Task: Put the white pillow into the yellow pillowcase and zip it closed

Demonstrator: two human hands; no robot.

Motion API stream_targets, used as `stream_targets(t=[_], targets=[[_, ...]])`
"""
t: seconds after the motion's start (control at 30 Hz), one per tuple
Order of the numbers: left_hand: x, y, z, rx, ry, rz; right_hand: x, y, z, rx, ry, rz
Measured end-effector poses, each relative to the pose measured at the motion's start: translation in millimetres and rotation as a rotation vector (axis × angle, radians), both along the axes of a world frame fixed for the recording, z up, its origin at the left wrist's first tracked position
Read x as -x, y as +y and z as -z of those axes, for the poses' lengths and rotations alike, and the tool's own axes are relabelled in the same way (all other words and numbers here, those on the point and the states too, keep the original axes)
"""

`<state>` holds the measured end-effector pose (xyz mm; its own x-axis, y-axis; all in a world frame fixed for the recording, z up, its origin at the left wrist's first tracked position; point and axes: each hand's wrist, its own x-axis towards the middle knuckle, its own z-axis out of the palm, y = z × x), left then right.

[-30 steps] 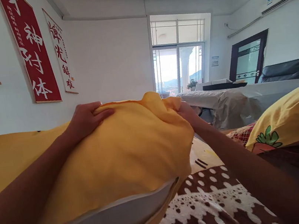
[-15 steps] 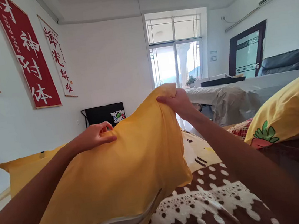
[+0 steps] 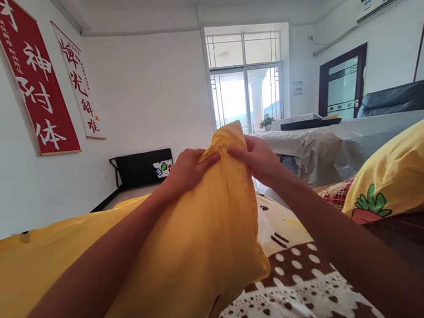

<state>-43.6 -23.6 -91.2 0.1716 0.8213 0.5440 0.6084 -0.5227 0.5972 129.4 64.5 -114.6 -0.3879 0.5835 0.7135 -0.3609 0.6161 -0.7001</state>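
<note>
A yellow pillowcase (image 3: 193, 247) with a pillow-like bulk stretches from the left edge to the middle of the view. Its far right corner is lifted and bunched between my two hands. My left hand (image 3: 188, 170) pinches the cloth just left of that corner, thumb on the near side. On the corner's right edge, my right hand (image 3: 262, 159) grips the fabric between thumb and fingers. The right side of the cloth hangs in folds below my hands. Near the bottom, a dark slit shows along its lower edge; what lies inside is hidden.
Beneath lies a brown and white patterned blanket (image 3: 273, 298). A yellow pillow with a carrot print (image 3: 415, 160) rests at the right. Beyond stand a plastic-covered table (image 3: 314, 149), a black chair (image 3: 398, 98) and a black folded item (image 3: 136, 170) by the wall.
My left hand has moved right and up along the cloth to the corner, closing on it beside my right hand. The pillowcase spreads further left, and the view has shifted slightly.
</note>
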Motion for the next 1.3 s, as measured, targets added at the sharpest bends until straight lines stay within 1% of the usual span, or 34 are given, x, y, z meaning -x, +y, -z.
stream_targets(t=[0.1, 0.17, 0.23, 0.33, 0.4, 0.53, 0.63, 0.7, 0.77, 0.87, 0.93, 1.0, 1.07, 1.13, 1.2, 1.23, 1.3], targets=[[-1.1, 5.1, 2.8, 0.046, -0.132, 0.056, -5.0, 3.1, 31.3, 0.133, -0.105, -0.173], [-3.7, 9.8, 2.6, 0.048, -0.136, 0.061, -2.6, 3.7, 48.2, 0.22, -0.171, -0.202], [-5.2, 14.8, 2.1, 0.035, -0.109, 0.049, 2.8, 5.5, 58.7, 0.269, -0.157, -0.193], [-0.5, 20.1, 1.1, 0.064, -0.075, -0.007, 9.6, 13.5, 66.0, 0.301, -0.077, -0.233], [7.9, 21.7, 0.7, 0.149, -0.037, -0.031, 10.8, 21.6, 69.5, 0.325, -0.072, -0.288], [25.4, 21.9, 2.9, 0.365, 0.022, -0.006, 8.0, 35.6, 77.0, 0.314, -0.081, -0.334], [27.8, 22.9, 6.4, 0.423, -0.056, 0.03, 7.0, 39.2, 77.6, 0.305, -0.082, -0.344], [23.4, 26.1, 8.8, 0.398, -0.124, 0.076, 9.2, 37.6, 74.6, 0.316, -0.07, -0.31], [17.7, 31.4, 10.5, 0.34, -0.147, 0.117, 14.7, 33.7, 71.2, 0.325, -0.053, -0.245], [15.1, 38.2, 13.1, 0.244, -0.139, 0.136, 26.2, 28.8, 70.6, 0.269, 0.034, -0.088], [22.3, 38.1, 16.9, 0.23, -0.118, 0.101, 32.0, 30.0, 74.2, 0.189, 0.124, 0.055], [37.7, 33.1, 24.1, 0.311, -0.059, 0.059, 33.9, 35.5, 79.4, 0.113, 0.169, 0.191], [58.7, 24.9, 34.8, 0.413, 0.05, 0.005, 32.6, 43.4, 84.2, 0.071, 0.157, 0.273], [80.5, 15.9, 46.9, 0.434, 0.173, -0.107, 30.5, 51.0, 87.2, 0.072, 0.141, 0.294], [98.0, 7.6, 57.3, 0.399, 0.247, -0.228, 29.4, 56.7, 88.6, 0.109, 0.151, 0.284], [104.1, 4.0, 61.1, 0.394, 0.242, -0.266, 29.4, 58.7, 88.8, 0.129, 0.159, 0.271], [111.2, -1.6, 65.4, 0.425, 0.155, -0.283, 30.3, 61.4, 88.6, 0.17, 0.178, 0.228]])
